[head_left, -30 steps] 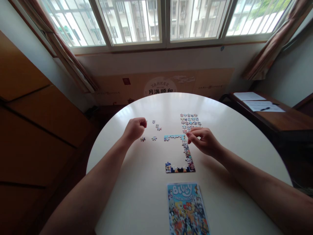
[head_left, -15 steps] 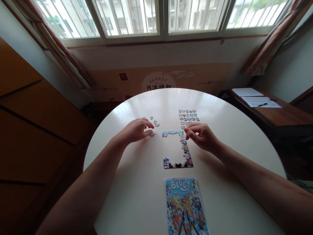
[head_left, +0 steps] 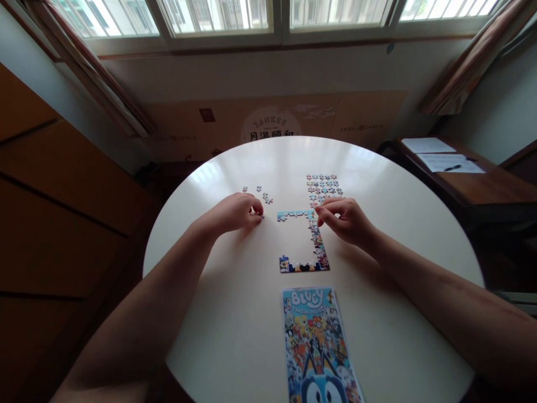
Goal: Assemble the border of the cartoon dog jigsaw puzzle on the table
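Note:
My left hand (head_left: 242,211) is closed in a pinch on a small jigsaw puzzle piece (head_left: 262,217), whose edge shows at the fingertips. Beyond it lie several loose puzzle pieces (head_left: 267,198). At the upper right corner of a partly joined puzzle border (head_left: 321,257), my right hand (head_left: 346,219) has thumb and forefinger pressed together. Whether a piece is between those fingers I cannot make out. The border's top, right and bottom sides are joined, with a gap on the left. Just beyond my right hand, rows of separate pieces (head_left: 322,183) lie spread out, partly covered by its fingers.
A Bluey picture sheet (head_left: 316,336) lies on the near side of the round white table (head_left: 226,313). Papers (head_left: 448,163) and a pen rest on a brown side table (head_left: 470,182) at the right. A printed cardboard panel (head_left: 310,115) stands below the window.
My left fingers have closed on a puzzle piece, having been apart over it before. My right hand stays by the border's corner. The view has tipped slightly downward.

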A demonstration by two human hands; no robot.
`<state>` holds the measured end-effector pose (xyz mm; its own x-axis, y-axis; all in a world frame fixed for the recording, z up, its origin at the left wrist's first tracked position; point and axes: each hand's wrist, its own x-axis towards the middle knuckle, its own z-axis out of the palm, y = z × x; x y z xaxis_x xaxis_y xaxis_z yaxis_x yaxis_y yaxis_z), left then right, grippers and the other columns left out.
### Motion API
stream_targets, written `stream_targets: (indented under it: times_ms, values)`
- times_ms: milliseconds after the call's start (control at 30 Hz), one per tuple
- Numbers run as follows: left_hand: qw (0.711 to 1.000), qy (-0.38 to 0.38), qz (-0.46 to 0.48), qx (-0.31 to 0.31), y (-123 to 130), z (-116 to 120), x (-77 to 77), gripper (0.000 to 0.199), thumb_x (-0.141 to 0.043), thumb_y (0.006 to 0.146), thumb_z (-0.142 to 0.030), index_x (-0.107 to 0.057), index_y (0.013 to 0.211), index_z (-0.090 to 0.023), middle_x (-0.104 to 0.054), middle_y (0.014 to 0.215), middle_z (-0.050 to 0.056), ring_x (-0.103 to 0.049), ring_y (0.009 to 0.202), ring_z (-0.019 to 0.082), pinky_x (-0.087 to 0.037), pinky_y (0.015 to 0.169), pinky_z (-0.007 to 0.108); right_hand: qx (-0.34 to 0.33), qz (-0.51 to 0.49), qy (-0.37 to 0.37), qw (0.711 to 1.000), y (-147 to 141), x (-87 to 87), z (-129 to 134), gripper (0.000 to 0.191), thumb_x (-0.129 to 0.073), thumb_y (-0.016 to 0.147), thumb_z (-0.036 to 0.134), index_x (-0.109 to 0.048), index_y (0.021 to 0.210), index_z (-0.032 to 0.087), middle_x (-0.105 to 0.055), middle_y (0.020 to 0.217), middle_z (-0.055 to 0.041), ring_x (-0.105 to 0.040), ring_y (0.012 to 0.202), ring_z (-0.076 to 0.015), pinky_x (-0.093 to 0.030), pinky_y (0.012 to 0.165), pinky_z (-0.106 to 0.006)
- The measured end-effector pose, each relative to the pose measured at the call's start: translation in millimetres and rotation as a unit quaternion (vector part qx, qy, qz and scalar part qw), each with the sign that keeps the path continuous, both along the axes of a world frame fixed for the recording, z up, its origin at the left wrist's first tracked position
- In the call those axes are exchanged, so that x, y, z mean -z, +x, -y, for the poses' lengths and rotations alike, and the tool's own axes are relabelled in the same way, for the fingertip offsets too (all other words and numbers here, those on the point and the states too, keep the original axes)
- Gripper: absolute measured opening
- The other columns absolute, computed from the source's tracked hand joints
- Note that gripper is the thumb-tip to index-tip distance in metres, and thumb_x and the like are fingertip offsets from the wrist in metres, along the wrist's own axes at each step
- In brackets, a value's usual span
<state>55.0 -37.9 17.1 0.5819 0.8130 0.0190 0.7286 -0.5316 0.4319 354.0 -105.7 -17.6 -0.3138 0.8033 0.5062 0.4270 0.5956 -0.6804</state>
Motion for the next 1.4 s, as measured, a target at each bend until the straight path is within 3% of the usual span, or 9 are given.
stream_targets:
  times_ms: [200,367,500,600,800,1033,1400]
  values:
    - [1.000,0.004,-0.023,0.017,3,7,-7.2,0.009,-0.066,0.071,-0.016,-0.071,0.075,-0.022,-0.069,0.073,0.000,-0.060,0.067,0.016,-0.042,0.063,0.028,-0.001,0.004,-0.002,1.000,0,-0.5,0,0.044,-0.054,0.100,0.034,-0.068,0.059,0.022,-0.066,0.065,-0.0022,-0.061,0.063,-0.0140,-0.048,0.066,-0.032]
    - [0.996,-0.015,0.061,0.055,16,20,-12.8,0.017,-0.070,0.076,-0.024,-0.077,0.091,-0.023,-0.072,0.074,0.001,-0.065,0.069,0.017,-0.049,0.071,0.031,-0.005,0.004,-0.004,1.000,-1,-1.2,1,0.045,-0.053,0.100,0.035,-0.067,0.059,0.022,-0.066,0.065,-0.0022,-0.061,0.063,-0.0142,-0.048,0.066,-0.033]
    - [0.982,-0.103,0.153,0.042,26,25,-10.9,0.013,-0.071,0.078,-0.028,-0.076,0.086,-0.019,-0.075,0.078,0.005,-0.069,0.070,0.017,-0.054,0.067,0.030,-0.014,0.013,0.001,1.000,-2,-1.5,1,0.045,-0.052,0.100,0.033,-0.066,0.059,0.022,-0.064,0.064,-0.0018,-0.059,0.061,-0.0135,-0.047,0.063,-0.032]
    - [0.959,-0.192,0.206,0.008,33,27,-7.4,0.013,-0.069,0.080,-0.030,-0.070,0.083,-0.018,-0.075,0.075,0.005,-0.069,0.063,0.016,-0.050,0.054,0.026,-0.015,0.022,0.005,1.000,-4,-1.4,2,0.040,-0.052,0.100,0.031,-0.069,0.065,0.022,-0.065,0.066,-0.0022,-0.059,0.062,-0.0138,-0.047,0.062,-0.032]
    - [0.922,-0.286,0.260,-0.041,48,35,-4.4,0.011,-0.067,0.083,-0.025,-0.061,0.089,-0.018,-0.076,0.076,0.005,-0.071,0.064,0.017,-0.047,0.048,0.023,-0.008,0.010,0.039,0.999,-16,0.8,6,0.011,-0.063,0.094,0.024,-0.073,0.099,0.024,-0.072,0.081,-0.0022,-0.064,0.071,-0.0159,-0.052,0.065,-0.032]
    - [0.904,-0.301,0.301,-0.051,55,42,-4.2,0.012,-0.066,0.083,-0.022,-0.058,0.092,-0.018,-0.075,0.076,0.004,-0.073,0.069,0.017,-0.048,0.049,0.022,-0.001,0.025,0.107,0.994,-25,1.9,11,0.007,-0.071,0.091,0.028,-0.068,0.096,0.025,-0.073,0.086,-0.0034,-0.068,0.084,-0.0212,-0.054,0.079,-0.039]
    - [0.903,-0.314,0.291,-0.037,59,45,-2.2,0.015,-0.066,0.083,-0.024,-0.059,0.096,-0.019,-0.076,0.081,0.006,-0.074,0.078,0.021,-0.051,0.055,0.026,-0.029,0.030,0.129,0.991,-29,-2.3,10,0.007,-0.070,0.092,0.021,-0.068,0.086,0.025,-0.076,0.087,-0.0029,-0.070,0.080,-0.0195,-0.056,0.079,-0.038]
